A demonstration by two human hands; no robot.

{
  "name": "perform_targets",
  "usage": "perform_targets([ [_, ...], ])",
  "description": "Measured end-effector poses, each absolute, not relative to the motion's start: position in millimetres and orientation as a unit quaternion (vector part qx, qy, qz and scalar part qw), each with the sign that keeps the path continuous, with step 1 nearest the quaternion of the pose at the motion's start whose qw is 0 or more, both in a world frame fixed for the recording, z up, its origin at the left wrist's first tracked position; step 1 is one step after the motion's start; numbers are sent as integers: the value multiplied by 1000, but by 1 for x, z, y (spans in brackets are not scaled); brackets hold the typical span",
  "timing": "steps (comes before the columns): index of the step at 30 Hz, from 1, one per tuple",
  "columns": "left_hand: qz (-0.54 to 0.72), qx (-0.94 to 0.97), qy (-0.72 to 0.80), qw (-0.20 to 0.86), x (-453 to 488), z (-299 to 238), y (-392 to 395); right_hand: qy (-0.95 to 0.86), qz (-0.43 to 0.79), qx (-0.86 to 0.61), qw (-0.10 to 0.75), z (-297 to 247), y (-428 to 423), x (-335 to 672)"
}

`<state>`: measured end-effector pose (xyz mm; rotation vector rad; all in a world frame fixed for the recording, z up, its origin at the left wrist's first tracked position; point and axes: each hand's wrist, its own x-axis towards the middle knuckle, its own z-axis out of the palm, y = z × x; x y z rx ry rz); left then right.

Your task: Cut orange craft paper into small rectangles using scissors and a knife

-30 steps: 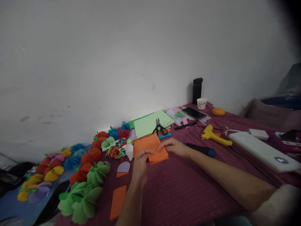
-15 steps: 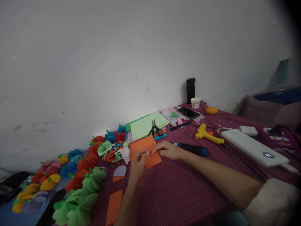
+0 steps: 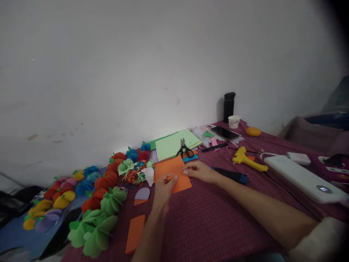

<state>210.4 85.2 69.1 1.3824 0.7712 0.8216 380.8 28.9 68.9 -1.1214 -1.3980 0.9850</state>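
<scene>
An orange sheet of paper (image 3: 171, 168) lies on the maroon cloth (image 3: 218, 214) in front of me. My left hand (image 3: 163, 189) pinches its near edge, where a small fold lifts. My right hand (image 3: 200, 170) presses fingertips on the sheet's right side, fingers bent together. Black scissors (image 3: 184, 149) rest on a light green paper stack (image 3: 174, 141) just behind the sheet. A black and blue tool (image 3: 231, 175) lies right behind my right wrist.
Paper flowers (image 3: 95, 203) in several colours run along the left. Orange strip (image 3: 135, 233) and purple cut-out (image 3: 143, 194) lie near my left arm. Yellow glue gun (image 3: 247, 159), pen (image 3: 215, 146), phone (image 3: 225, 132), cup (image 3: 233, 121), black bottle (image 3: 228, 106) and white device (image 3: 305, 178) fill the right.
My left fingers have shifted along the sheet's near edge and now pinch a small raised fold. The right hand stays pressed on the sheet. The camera has swayed slightly.
</scene>
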Motion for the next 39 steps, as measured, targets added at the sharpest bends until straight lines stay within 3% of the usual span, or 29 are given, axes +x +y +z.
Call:
perform_targets([
  [23, 321, 649, 302, 621, 212, 65, 79, -685, 313, -502, 425, 61, 27, 378],
  [39, 317, 592, 309, 673, 207, 75, 79, -469, 472, -452, 594, 60, 36, 394],
])
